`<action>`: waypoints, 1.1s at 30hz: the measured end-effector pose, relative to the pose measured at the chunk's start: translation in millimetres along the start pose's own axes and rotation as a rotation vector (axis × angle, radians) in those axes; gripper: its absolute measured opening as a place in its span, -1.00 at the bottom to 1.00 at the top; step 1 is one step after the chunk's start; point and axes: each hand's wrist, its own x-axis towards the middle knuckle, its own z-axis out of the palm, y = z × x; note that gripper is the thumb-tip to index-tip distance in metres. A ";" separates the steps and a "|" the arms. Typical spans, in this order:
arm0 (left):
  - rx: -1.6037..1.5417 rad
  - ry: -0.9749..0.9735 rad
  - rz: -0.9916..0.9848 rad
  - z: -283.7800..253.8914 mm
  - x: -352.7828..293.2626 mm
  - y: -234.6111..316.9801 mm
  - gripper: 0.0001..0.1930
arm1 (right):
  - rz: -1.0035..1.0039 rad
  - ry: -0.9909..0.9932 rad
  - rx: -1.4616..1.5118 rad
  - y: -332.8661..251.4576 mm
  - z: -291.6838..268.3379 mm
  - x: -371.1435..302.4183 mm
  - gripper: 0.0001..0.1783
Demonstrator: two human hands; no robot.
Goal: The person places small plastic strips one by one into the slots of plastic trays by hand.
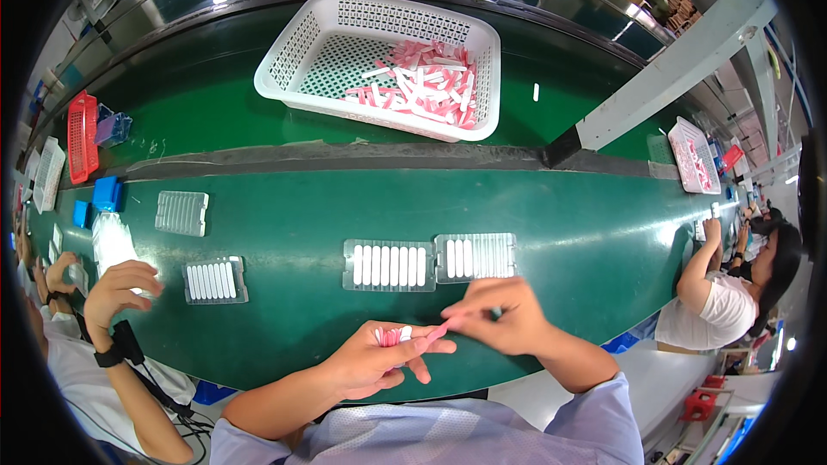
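Observation:
My left hand [366, 363] is closed round a small bunch of pink and white strips [394, 337] in front of my body. One pink strip [438, 332] spans from its fingers to my right hand [504, 319], which pinches the strip's far end and is slightly blurred. Just beyond my hands, on the green table, lies a clear plastic tray [389, 288] filled with a row of white strips. Touching its right side, a second clear tray [496, 257] has white strips only in its left slots.
A white basket [332, 107] with loose pink and white strips stands past a dark ledge [345, 158]. A metal post [672, 60] rises at right. Further trays [182, 213] lie left, near a co-worker's hand [121, 288]. Another person [724, 293] sits at right.

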 end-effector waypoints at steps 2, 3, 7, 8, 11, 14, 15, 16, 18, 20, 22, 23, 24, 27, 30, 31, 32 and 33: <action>0.016 0.021 -0.010 0.2 -1.6 0.9 -0.59 | -0.071 0.237 -0.013 11.4 -20.1 3.5 -0.90; 0.033 0.048 -0.016 -0.7 -2.8 1.8 -0.59 | -0.096 0.365 -0.216 11.0 -29.9 6.9 -0.91; -0.026 0.077 0.009 -8.0 -4.0 -0.5 -0.59 | -0.490 0.377 -1.126 17.6 -41.1 12.9 -0.84; -0.045 0.099 0.008 -7.2 -4.7 1.2 -0.60 | -0.475 0.299 -1.144 28.4 -36.3 6.5 -0.75; -0.084 0.130 0.019 -10.8 -4.9 0.6 -0.60 | -0.391 0.228 -1.185 19.8 -17.7 5.9 -0.63; -0.115 0.137 0.031 -12.9 -7.3 1.4 -0.60 | -0.228 0.293 -1.223 17.1 -15.1 2.9 -0.47; -0.123 0.133 0.033 -13.1 -8.5 3.3 -0.61 | -0.283 0.262 -1.211 22.0 -16.6 -0.4 -0.43; -0.120 0.132 0.031 -13.6 -9.6 4.1 -0.61 | -0.338 0.232 -1.199 25.2 -17.5 -2.5 -0.39; -0.124 0.137 0.041 -14.4 -10.7 5.2 -0.61 | -0.368 0.219 -1.202 25.1 -18.4 -2.4 -0.40; -0.128 0.117 0.046 -16.1 -8.8 4.3 -0.61 | -0.389 0.306 -1.177 20.2 -22.2 1.9 -0.44; -0.135 0.104 0.055 -15.2 -8.4 4.0 -0.61 | -0.405 0.317 -1.139 5.6 -20.9 3.3 -0.49; -0.135 0.083 0.034 -12.2 -6.2 4.6 -0.60 | -0.365 0.250 -0.887 -0.4 -17.0 4.7 -0.52; -0.136 0.055 0.009 -9.4 -3.4 4.0 -0.60 | -0.317 0.185 -0.640 -5.5 -12.4 4.7 -0.54; -0.130 -0.067 -0.032 -8.9 2.2 -8.4 -0.58 | -0.139 -0.083 -0.209 -21.2 6.7 9.4 -0.72; -0.096 -0.045 -0.090 -3.5 3.1 -6.6 -0.57 | -0.114 -0.130 -0.069 -6.5 -0.6 11.5 -0.90; -0.128 -0.005 -0.064 -3.2 2.3 -9.1 -0.64 | -0.118 -0.077 -0.119 -4.9 -5.9 11.9 -0.95; -0.130 -0.002 -0.062 -5.5 1.4 -11.1 -0.64 | -0.155 0.016 -0.144 -7.3 -8.6 12.8 -0.95; -0.132 0.023 -0.059 -8.1 0.9 -13.3 -0.66 | -0.180 0.107 -0.220 -6.1 -13.6 11.9 -0.96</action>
